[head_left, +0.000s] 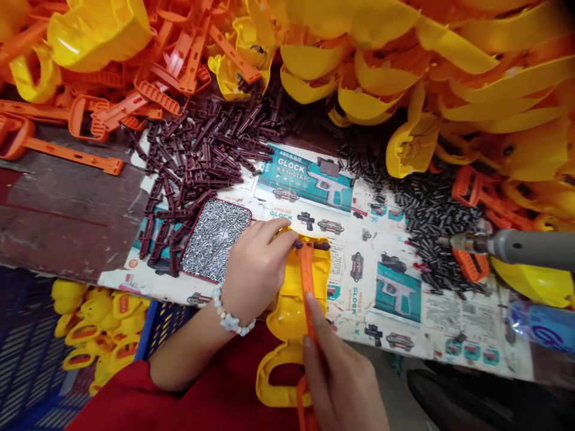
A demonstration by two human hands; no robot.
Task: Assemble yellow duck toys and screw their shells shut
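Observation:
A yellow plastic toy half-shell (287, 317) with a loop handle lies open side up at the front edge of the bench. My left hand (256, 263), wearing a bead bracelet (230, 323), is closed on the shell's far left side. A dark maroon plastic piece (320, 245) sits across its far end. My right hand (344, 371) grips a long orange plastic slide (306, 269), which lies lengthwise over the shell. The slide's far end touches the maroon piece. Part of its loop end is hidden under my right hand.
A tray of small screws (215, 239) sits left, beside a heap of maroon pieces (206, 143). Dark small cylinders (431, 221) lie right, near a grey screwdriver (516, 246). Yellow shells (381, 78) and orange slides (130, 102) pile up behind. A blue crate (153, 335) stands lower left.

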